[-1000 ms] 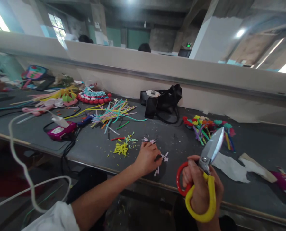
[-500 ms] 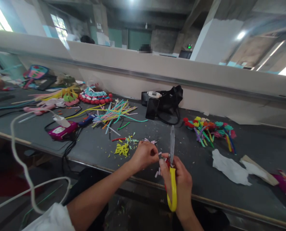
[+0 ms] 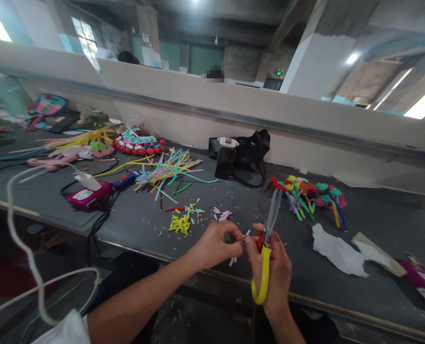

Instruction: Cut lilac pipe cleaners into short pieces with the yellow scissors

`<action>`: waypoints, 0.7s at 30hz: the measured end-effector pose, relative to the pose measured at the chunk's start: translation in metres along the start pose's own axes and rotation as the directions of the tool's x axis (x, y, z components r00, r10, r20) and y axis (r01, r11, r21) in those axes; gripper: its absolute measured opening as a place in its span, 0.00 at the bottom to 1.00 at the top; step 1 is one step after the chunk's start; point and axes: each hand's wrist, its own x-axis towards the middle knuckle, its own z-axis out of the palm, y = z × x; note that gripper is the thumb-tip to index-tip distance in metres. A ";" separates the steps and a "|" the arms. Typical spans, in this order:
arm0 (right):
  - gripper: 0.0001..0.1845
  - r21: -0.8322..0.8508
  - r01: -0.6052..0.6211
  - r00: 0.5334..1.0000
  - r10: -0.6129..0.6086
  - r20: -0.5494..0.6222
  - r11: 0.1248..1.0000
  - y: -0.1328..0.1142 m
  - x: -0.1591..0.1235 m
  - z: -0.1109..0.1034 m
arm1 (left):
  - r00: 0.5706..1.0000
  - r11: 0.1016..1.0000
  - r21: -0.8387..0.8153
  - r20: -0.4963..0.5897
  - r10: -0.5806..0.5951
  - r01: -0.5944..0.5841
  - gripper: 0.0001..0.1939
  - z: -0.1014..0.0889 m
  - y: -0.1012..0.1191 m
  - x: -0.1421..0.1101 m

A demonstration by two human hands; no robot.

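My right hand is wrapped around a pair of scissors with yellow and red handles; the blades point up and away from me. Between that hand's thumb and forefinger a small pale pink piece sticks up. My left hand pinches at the same piece, its thumb and finger pressed together beside the right thumb. On the table ahead lie loose pale pink cut bits, with a heap of yellow cut bits to the left. A few more pink bits lie under the hands.
Long coloured strips are piled farther back. Leftward are a purple device with cables and a beaded craft piece. A black bag with a phone stands by the partition. Colourful flowers and white paper lie to the right.
My left hand has moved slightly right and down, closer against the right thumb. The scissors have tilted to the right in my right hand. The view has shifted a little.
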 end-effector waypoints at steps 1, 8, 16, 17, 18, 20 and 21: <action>0.19 0.006 -0.006 1.000 0.006 0.000 1.000 0.000 0.000 0.000 | 1.000 0.999 0.041 -0.004 0.017 -0.017 0.02 0.000 0.000 0.000; 0.16 -0.016 0.089 0.996 -0.088 0.016 0.996 0.000 0.001 0.003 | 0.990 0.953 0.268 0.060 0.131 -0.142 0.02 -0.006 0.002 -0.001; 0.17 -0.035 0.134 0.991 -0.133 0.030 0.990 -0.007 -0.005 0.006 | 0.995 0.978 -0.189 -0.036 -0.095 0.087 0.02 -0.015 -0.002 0.003; 0.17 -0.032 0.128 0.991 -0.126 0.049 0.991 -0.008 -0.007 0.006 | 0.989 0.934 -0.339 -0.046 -0.138 0.115 0.03 -0.017 -0.002 0.005; 0.17 -0.034 0.125 0.990 -0.122 0.073 0.992 -0.008 -0.009 0.006 | 0.983 0.872 -0.474 -0.059 -0.174 0.126 0.03 -0.020 -0.002 0.006; 0.17 -0.049 0.132 0.984 -0.125 0.126 0.990 -0.008 -0.012 0.007 | 0.970 0.736 -0.669 -0.093 -0.224 0.106 0.06 -0.024 0.000 0.008; 0.17 -0.059 0.142 0.980 -0.132 0.148 0.988 -0.006 -0.015 0.008 | 0.965 0.679 -0.728 -0.105 -0.239 0.089 0.06 -0.026 0.001 0.008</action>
